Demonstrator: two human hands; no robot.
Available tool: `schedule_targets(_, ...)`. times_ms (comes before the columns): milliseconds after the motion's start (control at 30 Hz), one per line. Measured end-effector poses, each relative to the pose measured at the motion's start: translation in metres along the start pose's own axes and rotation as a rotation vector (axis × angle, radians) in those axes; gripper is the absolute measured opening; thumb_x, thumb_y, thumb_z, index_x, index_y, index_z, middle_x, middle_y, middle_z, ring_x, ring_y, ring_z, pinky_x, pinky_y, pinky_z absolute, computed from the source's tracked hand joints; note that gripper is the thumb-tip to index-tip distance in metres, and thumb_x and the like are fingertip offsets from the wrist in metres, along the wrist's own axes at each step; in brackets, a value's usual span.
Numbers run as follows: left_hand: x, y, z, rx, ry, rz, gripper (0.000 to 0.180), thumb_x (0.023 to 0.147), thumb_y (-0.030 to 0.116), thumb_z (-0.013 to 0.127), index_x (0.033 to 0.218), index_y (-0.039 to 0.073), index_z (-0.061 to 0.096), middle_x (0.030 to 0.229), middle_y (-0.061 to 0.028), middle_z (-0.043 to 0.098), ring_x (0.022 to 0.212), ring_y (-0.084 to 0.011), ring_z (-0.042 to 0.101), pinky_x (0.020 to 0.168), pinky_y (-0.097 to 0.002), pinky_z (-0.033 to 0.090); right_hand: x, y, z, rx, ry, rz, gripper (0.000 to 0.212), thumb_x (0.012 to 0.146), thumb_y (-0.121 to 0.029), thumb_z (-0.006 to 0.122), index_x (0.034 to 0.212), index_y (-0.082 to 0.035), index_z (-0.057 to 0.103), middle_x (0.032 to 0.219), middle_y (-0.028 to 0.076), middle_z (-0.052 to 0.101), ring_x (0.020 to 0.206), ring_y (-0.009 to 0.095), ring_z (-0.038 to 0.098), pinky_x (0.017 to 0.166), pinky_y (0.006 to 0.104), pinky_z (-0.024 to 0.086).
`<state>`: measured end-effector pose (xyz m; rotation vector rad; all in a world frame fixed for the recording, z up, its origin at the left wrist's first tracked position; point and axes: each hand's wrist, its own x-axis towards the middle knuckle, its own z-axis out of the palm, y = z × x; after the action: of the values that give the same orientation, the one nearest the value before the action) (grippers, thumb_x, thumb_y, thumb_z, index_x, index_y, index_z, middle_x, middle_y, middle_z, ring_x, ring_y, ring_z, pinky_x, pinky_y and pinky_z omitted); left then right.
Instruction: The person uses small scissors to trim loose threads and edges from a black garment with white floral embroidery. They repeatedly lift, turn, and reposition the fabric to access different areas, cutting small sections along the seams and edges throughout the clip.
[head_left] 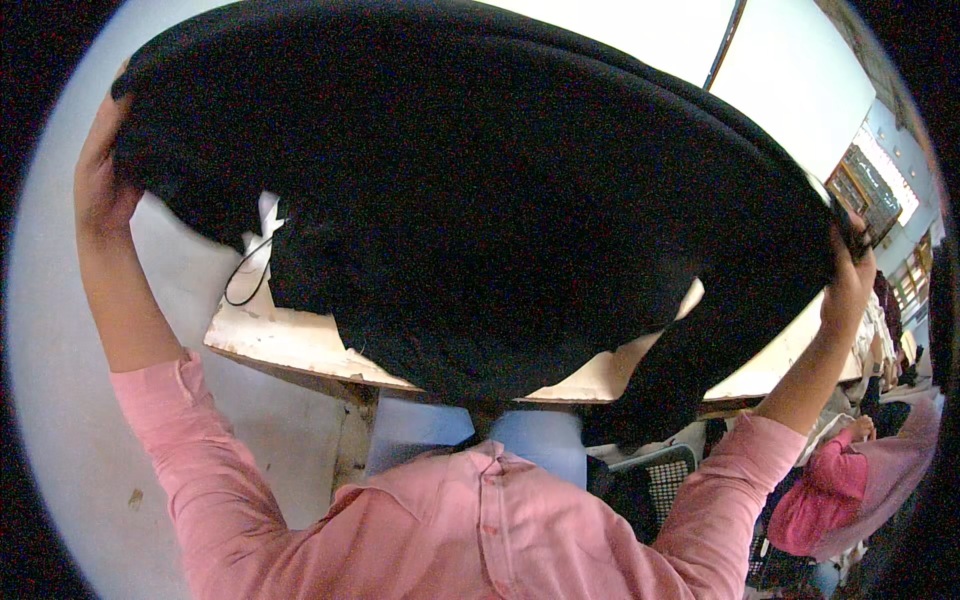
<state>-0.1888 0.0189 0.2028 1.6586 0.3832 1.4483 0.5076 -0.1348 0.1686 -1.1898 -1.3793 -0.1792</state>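
A large piece of black fabric (480, 200) is stretched wide before me and fills most of the view. Whether it is a finished garment I cannot make out. At the far left, my left hand (110, 180) is closed on one end of the cloth, its fingertips partly hidden by the fabric. On the right, my right hand (848, 260) grips the opposite end. The lower edge hangs unevenly over the front of a pale table (270, 330). A thin dark cord loop (232, 285) dangles at the lower left, beside a small white tag (268, 212).
The table's front edge crosses in front of my lap. To the right, another person in a pink top (835, 490) sits close by. A dark plastic chair or crate with a grid pattern (672, 470) stands near my right elbow. A pale wall lies at the left.
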Motion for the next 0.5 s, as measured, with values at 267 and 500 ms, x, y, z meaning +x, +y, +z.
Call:
schedule_targets(267, 0.055, -0.099, 0.046, 1.249, -0.161, -0.352, 0.031, 0.086, 0.022, 0.057, 0.113, 0.006, 0.058, 0.099, -0.0061, 0.061, 0.094, -0.0158, 0.056, 0.087, -0.0287, 0.044, 0.000, 0.067, 0.093, -0.633, -0.320, 0.225, 0.021, 0.082, -0.016, 0.059, 0.097, -0.003, 0.066, 0.090, 0.013, 0.068, 0.085, 0.025, 0.065, 0.080, 0.0346, 0.048)
schedule_targets(500, -0.039, -0.131, 0.064, 1.180, -0.247, -0.544, 0.063, 0.078, 0.044, 0.070, 0.115, -0.004, 0.056, 0.110, -0.0228, 0.060, 0.099, -0.0353, 0.060, 0.091, -0.0384, 0.046, -0.098, 0.010, 0.168, -0.510, -0.369, 0.121, 0.034, 0.082, -0.021, 0.067, 0.112, -0.007, 0.059, 0.103, 0.017, 0.059, 0.100, 0.036, 0.057, 0.087, 0.0419, 0.045)
